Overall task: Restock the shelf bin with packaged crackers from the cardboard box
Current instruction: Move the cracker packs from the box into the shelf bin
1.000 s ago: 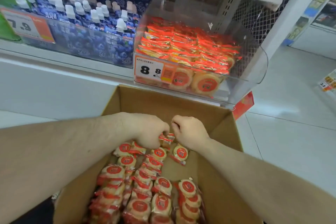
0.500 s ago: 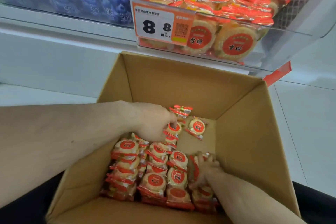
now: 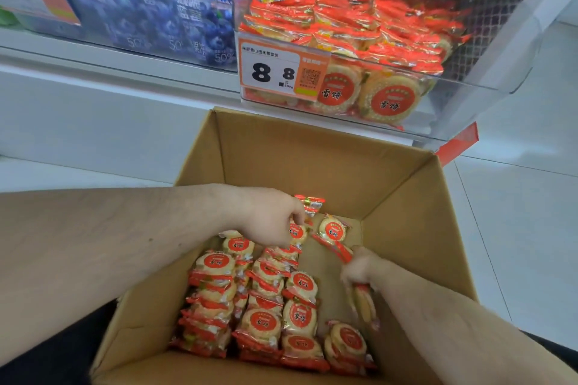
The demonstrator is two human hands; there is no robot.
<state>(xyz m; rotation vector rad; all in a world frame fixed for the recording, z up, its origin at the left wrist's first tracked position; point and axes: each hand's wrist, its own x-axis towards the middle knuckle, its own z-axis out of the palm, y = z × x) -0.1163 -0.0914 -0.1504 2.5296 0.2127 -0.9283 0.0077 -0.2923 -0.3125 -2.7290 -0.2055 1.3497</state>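
Left hand (image 3: 271,218): fingers curled down onto red-wrapped cracker packs (image 3: 296,233) at the far end of the middle row, apparently pinching one or more; exact grip hidden under the knuckles. A few packs (image 3: 309,204) standing upright just beyond the fingertips, against the far wall of the cardboard box (image 3: 316,162).

Right hand (image 3: 359,269): blurred, fingers curled round a pack (image 3: 362,303) on its near side, another red wrapper edge (image 3: 339,249) touching its far side; whether that second one is gripped cannot be told. One loose pack (image 3: 333,229) lying flat just beyond these fingers, between the two hands, nearer the right.

Remaining stock: rows of packs (image 3: 259,300) standing on edge near of both hands, rows running near to far.

Shelf bin (image 3: 481,84): clear, above and beyond the box's far wall, up and away from both sets of fingers, already heaped with matching packs (image 3: 350,28). Price label (image 3: 275,72) on its front. Judged: lift up and forward over the front lip required; left hand nearer the bin.
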